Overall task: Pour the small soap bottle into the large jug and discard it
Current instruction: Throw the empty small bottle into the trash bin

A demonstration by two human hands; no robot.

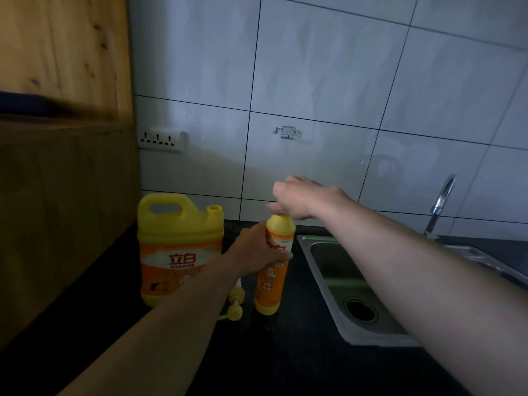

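Note:
A small yellow and orange soap bottle (271, 278) stands upright on the dark counter (257, 361). My left hand (254, 252) wraps around its middle. My right hand (303, 198) is closed over the bottle's top, hiding the cap. To the left stands the large yellow jug (178, 247) with an orange label, a handle and an uncapped spout. A yellow pump dispenser (235, 302) lies on the counter between jug and bottle, partly behind my left forearm.
A steel sink (323, 270) with a drain sits right of the bottle, a chrome faucet (440, 204) behind it. A wooden cabinet (63, 167) fills the left side. White tiled wall with a power socket (161, 141) lies behind.

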